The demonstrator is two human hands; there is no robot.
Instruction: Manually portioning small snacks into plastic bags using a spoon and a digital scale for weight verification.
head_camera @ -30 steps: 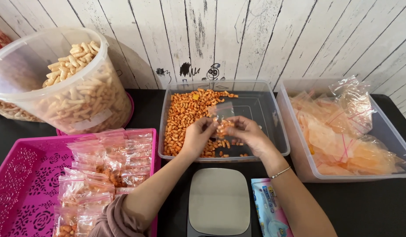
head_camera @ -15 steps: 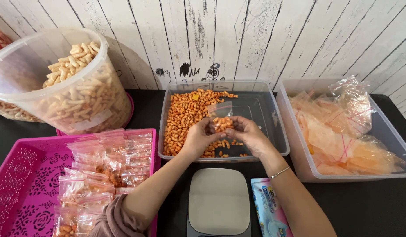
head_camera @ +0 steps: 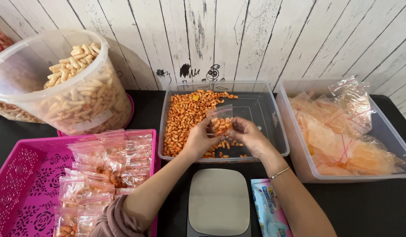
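Both of my hands hold a small clear zip bag (head_camera: 221, 123) partly filled with orange snack pieces, above the middle clear tub (head_camera: 273, 145). My left hand (head_camera: 197, 139) grips the bag's left side and my right hand (head_camera: 249, 135) grips its right side. The tub under them holds a heap of loose orange snacks (head_camera: 185, 115) on its left half. A grey kitchen scale (head_camera: 218, 201) lies just in front of the tub, between my forearms.
A pink tray (head_camera: 23, 175) at the front left holds several filled small bags (head_camera: 108, 164). A big clear bucket of pale stick snacks (head_camera: 75, 94) stands at the back left. A clear tub of empty zip bags (head_camera: 339, 131) sits at the right. A blue packet (head_camera: 269, 208) lies beside the scale.
My hands closed together around the small bag and lifted it slightly; the bag now stands upright between my fingers with the snacks gathered at its bottom.
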